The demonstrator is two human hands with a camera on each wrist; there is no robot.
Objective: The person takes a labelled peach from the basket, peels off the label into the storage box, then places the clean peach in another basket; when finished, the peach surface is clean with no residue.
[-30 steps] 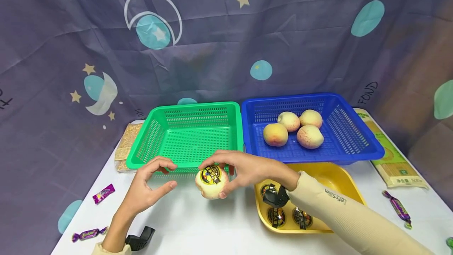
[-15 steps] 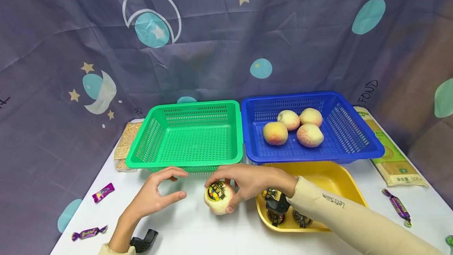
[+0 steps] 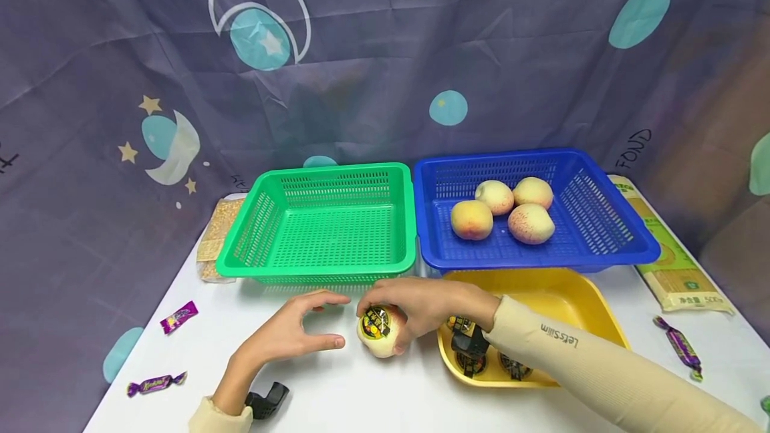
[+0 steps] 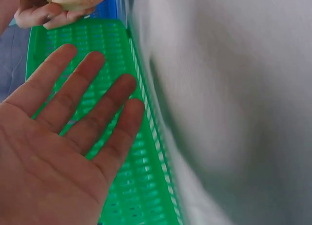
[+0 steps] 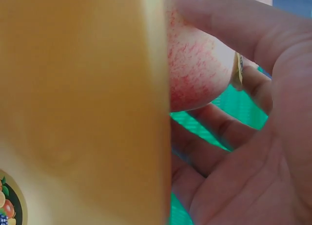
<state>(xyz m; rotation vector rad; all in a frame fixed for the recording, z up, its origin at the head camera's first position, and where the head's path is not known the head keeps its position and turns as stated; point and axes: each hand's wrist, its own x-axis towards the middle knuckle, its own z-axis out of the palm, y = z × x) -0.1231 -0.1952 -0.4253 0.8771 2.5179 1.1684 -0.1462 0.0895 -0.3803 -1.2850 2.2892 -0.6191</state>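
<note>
My right hand (image 3: 402, 313) grips a pale peach (image 3: 380, 335) with a round dark sticker on it, just above the white table in front of the green basket (image 3: 321, 224). In the right wrist view the peach (image 5: 195, 74) shows red speckles between my fingers (image 5: 229, 20), beside the yellow tray's wall (image 5: 83, 103). My left hand (image 3: 303, 334) hovers just left of the peach, fingers straight and apart, holding nothing. In the left wrist view the left hand (image 4: 73, 122) lies open over the green basket (image 4: 141, 186).
A blue basket (image 3: 607, 232) at the back right holds three peaches (image 3: 504, 209). The yellow tray (image 3: 565, 299) with round stickers sits under my right forearm. Wrapped candies (image 3: 178, 317) lie at left and right. Packets lie beside both baskets.
My right hand has lowered the peach toward the table and nearer to me, a little rightward. My left hand has followed it and stayed open beside it.
</note>
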